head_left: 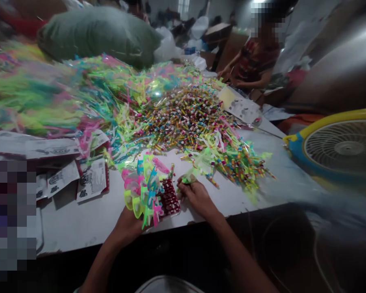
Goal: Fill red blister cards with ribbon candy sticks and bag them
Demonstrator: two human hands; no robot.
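Near the table's front edge, a dark red card [171,199] has rows of small slots or marks on its bare right part. Its left part is crowded with see-through plastic toy pieces [144,191] in pink, yellow, green and blue. My left hand [132,221] is at the lower left of this card, its fingers hidden by the pieces. Just right of the card, the fingers of my right hand [195,195] are closed on a pale green plastic toy piece [190,176]. A short yellow-and-red stick [171,170] lies behind the card.
Many small coloured sticks [183,118] lie heaped beyond my hands. Plastic pieces [45,89] are piled at the left, above printed cards [93,179]. A yellow-and-blue fan [347,146] stands at the right. Another person [256,61] sits across the table [79,232].
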